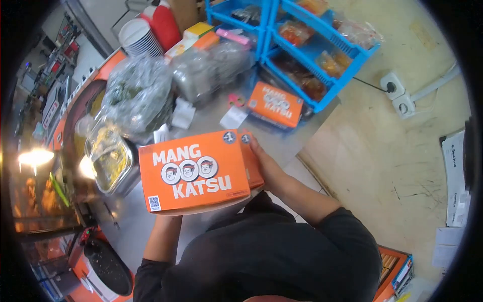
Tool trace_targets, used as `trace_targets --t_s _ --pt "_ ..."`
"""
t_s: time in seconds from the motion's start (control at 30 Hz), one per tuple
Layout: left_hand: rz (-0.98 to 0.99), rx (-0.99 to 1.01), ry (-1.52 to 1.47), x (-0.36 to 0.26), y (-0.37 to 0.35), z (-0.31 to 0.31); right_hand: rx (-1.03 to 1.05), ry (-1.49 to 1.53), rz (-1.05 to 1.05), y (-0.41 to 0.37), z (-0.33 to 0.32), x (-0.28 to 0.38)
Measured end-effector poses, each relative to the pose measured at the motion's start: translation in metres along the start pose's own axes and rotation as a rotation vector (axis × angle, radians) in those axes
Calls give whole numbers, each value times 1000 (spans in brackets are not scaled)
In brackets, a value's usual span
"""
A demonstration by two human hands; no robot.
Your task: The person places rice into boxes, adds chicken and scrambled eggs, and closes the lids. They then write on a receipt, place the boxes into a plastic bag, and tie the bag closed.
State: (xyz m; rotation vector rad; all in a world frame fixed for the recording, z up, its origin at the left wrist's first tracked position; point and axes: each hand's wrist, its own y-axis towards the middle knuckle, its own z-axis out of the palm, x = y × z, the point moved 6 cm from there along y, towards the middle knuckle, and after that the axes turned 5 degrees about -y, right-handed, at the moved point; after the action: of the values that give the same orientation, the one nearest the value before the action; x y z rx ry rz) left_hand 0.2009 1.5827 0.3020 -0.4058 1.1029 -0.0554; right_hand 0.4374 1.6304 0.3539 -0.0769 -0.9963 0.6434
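In front of my body is an orange "Mang Katsu" takeout box [193, 171], its printed lid facing up at me. A second orange takeout box [253, 166] sticks out from behind its right side. My right hand [260, 155] grips the right edge of that second box, thumb on top. My left forearm runs up to the underside of the front box, and the left hand itself is hidden behind it. Another matching orange box [275, 105] lies on the steel counter [274, 142], beyond my right hand.
A steel pan [132, 173] with yellow food stands left of the boxes. Plastic bags [138, 90] and stacked white cups [141, 39] are behind. A blue tiered rack [322, 103] holds bagged food. A lit food display [45, 196] and a black tray [106, 267] are at left.
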Motion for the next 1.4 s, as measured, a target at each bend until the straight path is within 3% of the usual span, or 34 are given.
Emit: trace_targets --t_s 0.23,0.43,0.47,0.6,0.7,0.87,0.9,1.0,1.17,1.23,1.4 --pt "-9 110 150 -2 116 150 -18 233 -249 2 -109 115" --pt "-24 123 274 3 200 244 -196 254 -214 38 -195 130" --pt "-33 110 288 8 205 249 -206 274 -202 42 -199 131" --pt "-42 14 337 8 204 238 -98 -369 -393 24 -226 126" --pt "31 -97 401 -9 215 224 -53 -428 -144 11 -240 118" --pt "205 -290 553 -27 218 215 -171 -138 222 17 -284 60" --pt "137 -228 243 -22 216 212 -186 -116 256 18 -289 52" --pt "311 -324 234 -25 199 237 -212 -87 322 22 -293 35" --pt "806 -397 226 -46 190 238 -211 -81 365 29 -289 18" --pt "775 -400 202 -61 194 244 -200 -82 372 33 -286 15" --pt "475 -336 216 -40 201 234 -172 -92 370 40 -280 8"
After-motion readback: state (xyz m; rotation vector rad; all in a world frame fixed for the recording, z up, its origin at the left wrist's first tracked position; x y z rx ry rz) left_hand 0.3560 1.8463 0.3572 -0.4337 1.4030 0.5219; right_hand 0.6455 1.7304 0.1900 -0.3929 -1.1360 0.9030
